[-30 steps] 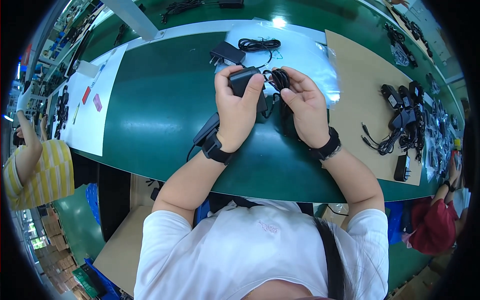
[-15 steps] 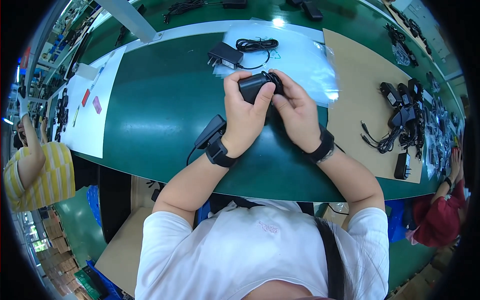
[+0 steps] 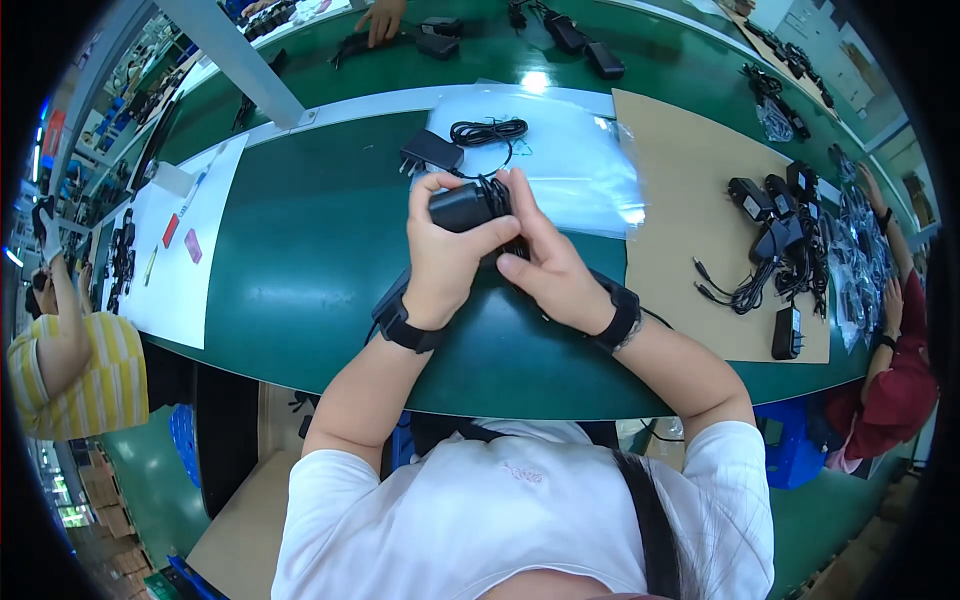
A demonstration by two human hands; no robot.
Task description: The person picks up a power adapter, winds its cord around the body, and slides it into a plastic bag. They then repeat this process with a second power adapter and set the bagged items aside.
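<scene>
While both hands meet above the middle of the green bench (image 3: 300, 250), the left hand (image 3: 445, 255) is clamped around a black adapter (image 3: 462, 208), and the right hand (image 3: 545, 255) pinches its coiled cable (image 3: 497, 193). Another adapter (image 3: 430, 155) lies just beyond, beside a plastic bag (image 3: 570, 160).

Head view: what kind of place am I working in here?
Most likely an assembly or packing line for power adapters. The left hand and right hand hold a black adapter over a long green workbench, more adapters lie heaped on cardboard, and a co-worker sits alongside.
</scene>
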